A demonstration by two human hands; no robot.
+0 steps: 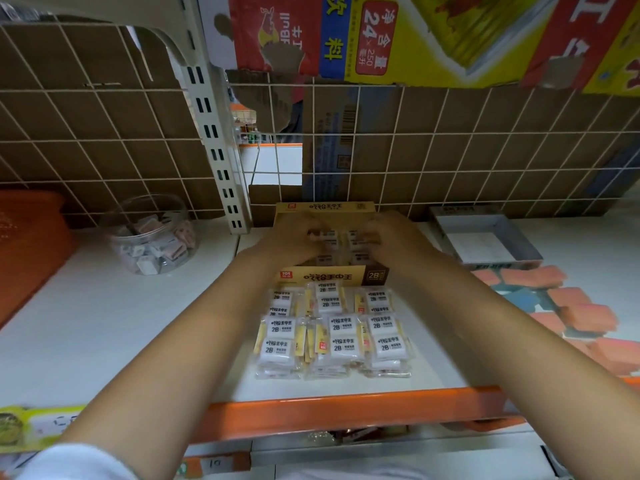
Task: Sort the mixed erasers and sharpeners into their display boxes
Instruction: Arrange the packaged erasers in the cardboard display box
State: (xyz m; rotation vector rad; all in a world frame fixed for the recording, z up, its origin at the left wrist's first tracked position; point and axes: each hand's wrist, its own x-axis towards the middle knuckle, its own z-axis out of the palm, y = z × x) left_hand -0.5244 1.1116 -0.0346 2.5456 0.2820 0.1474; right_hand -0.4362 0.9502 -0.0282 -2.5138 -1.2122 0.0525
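Both hands reach into the yellow-brown display box [329, 268] at frame centre. Left hand [291, 237]: fingers curled down among the wrapped erasers inside the box; blurred, so whether it grips one cannot be told. Right hand [391, 237]: likewise curled over the box contents, grip not discernible through the blur.

Far left: orange plastic item [31, 244], partly cut off by the frame edge. Just right of it: clear round jar [152, 233] holding small mixed wrapped pieces, standing on the white shelf [104, 323] against the wire grid backing [104, 133].

Centre: display box with its lid flap upright at the back, printed "2B" on the front wall, set against the grid. Directly below it in the frame, touching its front wall: wrapped 2B erasers [332, 330], white with yellow ends, laid in three rough columns between the forearms. Orange shelf edge [346, 414] runs across the lower centre.

Right: open grey-white box [485, 240] in the middle right, apparently holding only a flat white sheet. Below it: orange block-shaped pieces [568, 306], heaped loosely on a printed surface, some with blue showing between them.

Upper centre to upper right: red and yellow printed cartons [381, 36] above the grid.
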